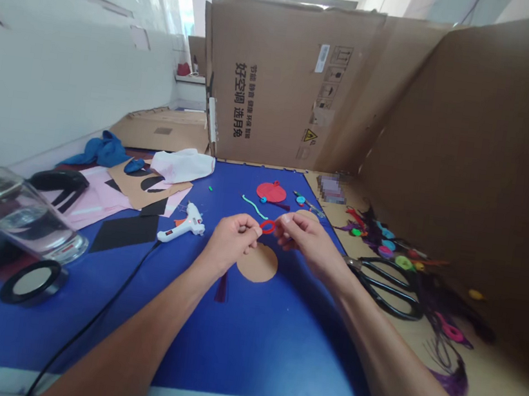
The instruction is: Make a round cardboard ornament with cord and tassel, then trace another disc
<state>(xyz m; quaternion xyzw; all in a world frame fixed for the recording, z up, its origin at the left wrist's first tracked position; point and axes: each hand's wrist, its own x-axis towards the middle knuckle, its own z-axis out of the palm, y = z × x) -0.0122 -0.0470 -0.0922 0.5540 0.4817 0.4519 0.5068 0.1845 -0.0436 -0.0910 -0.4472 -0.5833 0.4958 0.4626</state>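
Between my two hands is a small red loop (268, 227), which looks like bent pipe cleaner or cord. My left hand (235, 236) pinches its left side, and my right hand (302, 235) has its fingertips closed on the right side. Just below them lies a round tan cardboard disc (257, 265), partly covered by my left hand. A dark purple tassel (222, 288) shows under my left wrist. Beyond my fingers are a wavy teal strand (254, 207) and a red disc (271, 192) with a blue button-like piece (263, 200) near its lower edge.
A white glue gun (185, 225) with a black cable rests left of my hands. Farther left are black card (126, 233), a clear jar (19, 211) and a round lid (33, 281). Black-handled scissors (389, 286) lie right, near colourful tassels. Tall cardboard panels (284, 84) border the table.
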